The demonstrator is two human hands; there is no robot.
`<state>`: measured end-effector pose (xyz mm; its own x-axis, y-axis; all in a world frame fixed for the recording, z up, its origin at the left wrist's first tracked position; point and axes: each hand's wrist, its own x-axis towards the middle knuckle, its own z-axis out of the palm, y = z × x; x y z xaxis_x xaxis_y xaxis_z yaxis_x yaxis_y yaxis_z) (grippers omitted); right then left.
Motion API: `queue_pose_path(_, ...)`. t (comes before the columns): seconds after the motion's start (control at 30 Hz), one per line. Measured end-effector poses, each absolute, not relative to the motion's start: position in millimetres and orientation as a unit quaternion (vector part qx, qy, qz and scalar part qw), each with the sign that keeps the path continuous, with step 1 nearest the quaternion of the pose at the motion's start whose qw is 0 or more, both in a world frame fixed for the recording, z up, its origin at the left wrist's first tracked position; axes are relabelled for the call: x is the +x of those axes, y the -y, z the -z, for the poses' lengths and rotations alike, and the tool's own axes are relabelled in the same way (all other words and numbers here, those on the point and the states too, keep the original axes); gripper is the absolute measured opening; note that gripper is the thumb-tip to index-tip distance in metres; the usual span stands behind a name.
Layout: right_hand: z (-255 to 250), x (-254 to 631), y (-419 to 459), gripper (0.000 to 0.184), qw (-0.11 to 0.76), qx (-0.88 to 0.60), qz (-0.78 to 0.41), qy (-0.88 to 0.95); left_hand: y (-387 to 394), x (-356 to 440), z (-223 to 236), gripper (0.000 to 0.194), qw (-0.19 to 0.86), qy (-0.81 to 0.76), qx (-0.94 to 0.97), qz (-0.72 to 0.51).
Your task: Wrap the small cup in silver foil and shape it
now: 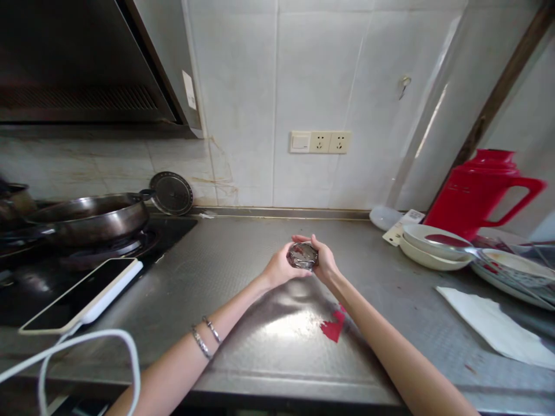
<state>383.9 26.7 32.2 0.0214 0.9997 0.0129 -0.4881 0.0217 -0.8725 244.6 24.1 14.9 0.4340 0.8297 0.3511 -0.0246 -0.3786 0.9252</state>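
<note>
A small round glassy container (302, 256), dark and shiny with a pale rim, is held over the middle of the steel counter (243, 248). Its exact kind cannot be made out. My left hand (281, 267) wraps round its left side, with the thumb along the lower edge. On the opposite side, my right hand (323, 261) grips it, fingers curled about the far edge. Two silver bracelets (205, 336) circle my left wrist. Below the hands, a torn red patch (333, 328) shows on the counter.
At left, a steel pan (93, 218) sits on the black stove, near a phone (80, 297) with a white cable (97, 333). Rightward are a red thermos (481, 193), stacked bowls (433, 254), a patterned bowl (511, 267) and white paper (494, 323). Sockets (319, 142) are on the wall.
</note>
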Motion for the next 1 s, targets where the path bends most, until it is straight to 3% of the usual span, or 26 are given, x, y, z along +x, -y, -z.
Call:
queue_pose_path(0.17,-35.8,381.6,-24.3,0.037,0.628,-0.359,-0.596,0.347,-18.8,247.3,-20.5,0.076,0.461,-0.277,0.703,-0.466)
queue_pose_path(0.37,-30.1,378.1,-30.7,0.038,0.664,-0.362,-0.556,0.344,-14.7,252.1,-15.8,0.073,0.343,-0.364,0.694,-0.518)
queue_pose_path(0.5,-20.3,373.2,-34.6,0.043,0.688,-0.377,-0.500,0.366,-15.9,254.2,-10.0,0.071,0.319,-0.402,0.660,-0.548)
queue_pose_path(0.67,-14.4,365.4,-32.4,0.046,0.690,-0.379,-0.474,0.396,-21.0,254.4,-2.2,0.084,0.372,-0.370,0.623,-0.580)
queue_pose_path(0.9,-20.5,369.9,-42.1,0.036,0.674,-0.385,-0.519,0.359,-28.1,246.0,-5.1,0.112,0.498,-0.307,0.644,-0.492)
queue_pose_path(1.0,-24.2,374.3,-49.2,0.034,0.652,-0.381,-0.557,0.347,-31.9,243.1,-7.2,0.099,0.534,-0.266,0.640,-0.485)
